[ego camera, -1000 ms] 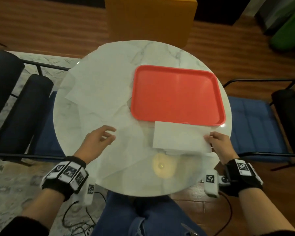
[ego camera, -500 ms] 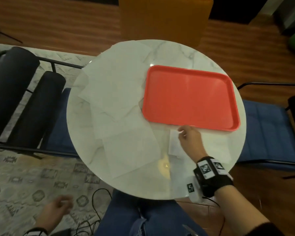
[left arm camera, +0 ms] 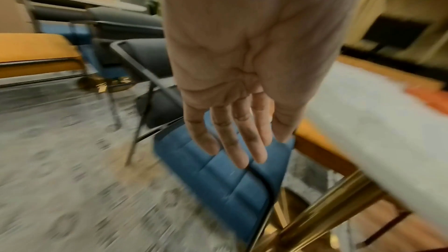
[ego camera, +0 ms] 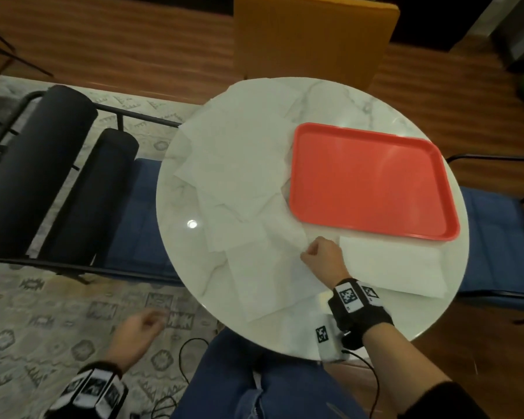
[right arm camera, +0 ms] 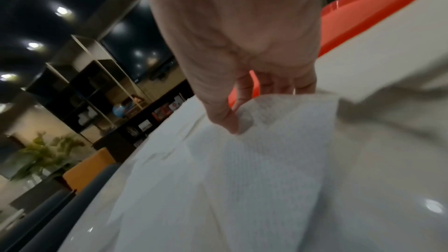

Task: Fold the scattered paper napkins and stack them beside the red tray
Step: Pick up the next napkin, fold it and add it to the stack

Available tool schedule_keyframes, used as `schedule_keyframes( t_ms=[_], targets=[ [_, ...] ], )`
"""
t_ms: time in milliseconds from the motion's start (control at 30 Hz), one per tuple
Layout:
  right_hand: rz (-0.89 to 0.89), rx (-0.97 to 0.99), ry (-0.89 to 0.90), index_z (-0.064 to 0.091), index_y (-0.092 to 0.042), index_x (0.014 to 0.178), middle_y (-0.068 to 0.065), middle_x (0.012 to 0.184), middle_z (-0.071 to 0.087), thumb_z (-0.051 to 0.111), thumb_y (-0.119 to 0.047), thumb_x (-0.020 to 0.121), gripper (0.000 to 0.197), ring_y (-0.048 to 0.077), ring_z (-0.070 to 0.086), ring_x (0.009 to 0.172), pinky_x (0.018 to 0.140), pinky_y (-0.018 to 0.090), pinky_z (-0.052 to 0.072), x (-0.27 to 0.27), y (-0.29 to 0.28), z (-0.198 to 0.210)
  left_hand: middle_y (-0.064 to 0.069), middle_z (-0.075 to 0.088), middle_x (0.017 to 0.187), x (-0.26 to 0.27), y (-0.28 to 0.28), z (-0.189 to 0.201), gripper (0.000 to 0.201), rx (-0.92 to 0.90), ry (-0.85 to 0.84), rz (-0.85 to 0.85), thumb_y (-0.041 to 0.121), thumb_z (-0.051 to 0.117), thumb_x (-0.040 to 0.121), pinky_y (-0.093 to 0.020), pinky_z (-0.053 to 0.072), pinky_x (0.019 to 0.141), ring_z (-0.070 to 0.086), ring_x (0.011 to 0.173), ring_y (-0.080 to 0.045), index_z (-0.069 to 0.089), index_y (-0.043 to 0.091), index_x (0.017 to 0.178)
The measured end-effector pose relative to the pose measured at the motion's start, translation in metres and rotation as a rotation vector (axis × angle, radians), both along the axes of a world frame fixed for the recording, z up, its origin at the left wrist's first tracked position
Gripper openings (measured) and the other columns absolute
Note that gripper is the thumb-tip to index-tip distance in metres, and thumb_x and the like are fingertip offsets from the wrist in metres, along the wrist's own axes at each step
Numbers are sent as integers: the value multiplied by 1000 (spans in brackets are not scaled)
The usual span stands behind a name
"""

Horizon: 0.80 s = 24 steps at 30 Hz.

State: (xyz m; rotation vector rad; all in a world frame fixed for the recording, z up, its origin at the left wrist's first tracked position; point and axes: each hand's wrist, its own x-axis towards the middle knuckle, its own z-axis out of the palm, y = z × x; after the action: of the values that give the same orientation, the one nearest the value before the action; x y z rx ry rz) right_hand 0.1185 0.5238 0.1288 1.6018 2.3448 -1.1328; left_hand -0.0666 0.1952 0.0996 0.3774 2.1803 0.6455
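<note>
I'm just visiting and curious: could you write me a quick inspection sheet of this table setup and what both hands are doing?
Surface: round marble table.
Job's things: red tray; folded napkins stacked beside it; unfolded napkins overlapping at left.
Clutter: nothing seen.
Grips: right hand pinches a napkin corner; left hand off the table, fingers relaxed, holding nothing.
Cables: black cable from right wrist.
Surroundings: blue chairs, orange chair, rug.

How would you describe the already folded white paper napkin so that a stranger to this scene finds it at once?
Start at the round white marble table and find the red plastic tray. Just beside its near long edge, right of the right hand, lies the folded white napkin. Unlike the loose overlapping sheets left of the tray, it is a neat compact rectangle.
</note>
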Motion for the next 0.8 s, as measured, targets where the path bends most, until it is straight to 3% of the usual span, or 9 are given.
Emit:
schedule_keyframes(
  t_ms=[100, 167, 267, 333, 400, 467, 567, 700, 800],
  targets=[
    [60, 8, 192, 58, -9, 78, 7, 78, 61, 62, -1, 80, 10, 15, 54, 67, 55, 9, 39, 4, 0, 38, 4, 67, 96, -22, 64, 43, 19, 197, 90, -174, 19, 64, 87, -29, 49, 80, 64, 95, -16, 60, 31, 101],
    [190, 25, 264, 58, -13, 74, 8, 81, 66, 60, 4, 79, 18, 21, 60, 73, 65, 18, 46, 4, -2, 66, 8, 62, 109, -26, 113, 76, 36, 317, 110, -310, 32, 67, 83, -23, 44, 82, 58, 104, -10, 54, 35, 116],
    [465, 66, 222, 59, -16, 77, -2, 81, 67, 56, 5, 79, 21, 15, 62, 81, 76, 30, 50, -3, -10, 107, 12, 40, 137, -14, 180, 131, 76, 461, 235, -685, 51, 67, 70, -34, 33, 103, 38, 126, -8, 31, 44, 137],
    [579, 89, 249, 59, -15, 78, -5, 80, 66, 56, 4, 79, 20, 12, 61, 79, 75, 24, 47, -8, -18, 135, 17, 32, 142, 0, 208, 160, 80, 483, 312, -929, 44, 70, 73, -37, 21, 105, 29, 132, -5, 26, 47, 139],
    [597, 84, 299, 59, -14, 78, -7, 79, 64, 59, 4, 78, 18, 9, 59, 79, 74, 20, 44, -10, -23, 155, 18, 45, 133, 9, 223, 177, 65, 478, 290, -1078, 39, 70, 75, -39, 15, 106, 37, 127, -3, 38, 44, 132],
    [542, 28, 362, 60, -16, 82, -7, 84, 66, 63, 1, 79, 17, 12, 62, 85, 78, 25, 46, -6, -27, 167, 14, 62, 109, 9, 226, 184, 44, 474, 220, -1113, 43, 67, 73, -40, 26, 106, 54, 108, -7, 52, 39, 113],
    [400, -111, 346, 58, -30, 99, 1, 87, 67, 71, -13, 80, 29, 16, 61, 84, 74, 28, 47, 7, -29, 169, 4, 64, 85, -8, 219, 187, 24, 450, 138, -1024, 40, 72, 74, -40, 47, 84, 60, 85, -14, 63, 30, 94],
    [329, -43, 248, 66, -16, 82, 2, 67, 61, 71, -32, 80, 17, 7, 52, 63, 60, 33, 38, 24, -28, 157, -3, 63, 77, -36, 200, 176, 10, 410, 1, -944, 33, 71, 81, -33, 45, 70, 54, 69, -12, 66, 23, 81],
    [174, -221, 393, 72, -8, 87, 16, 84, 72, 69, -28, 84, 20, 19, 62, 73, 68, 36, 45, 28, -26, 156, 3, 66, 86, -50, 185, 171, 14, 366, -201, -908, 34, 69, 84, -20, 44, 68, 56, 71, -5, 66, 21, 89]
  ],
)
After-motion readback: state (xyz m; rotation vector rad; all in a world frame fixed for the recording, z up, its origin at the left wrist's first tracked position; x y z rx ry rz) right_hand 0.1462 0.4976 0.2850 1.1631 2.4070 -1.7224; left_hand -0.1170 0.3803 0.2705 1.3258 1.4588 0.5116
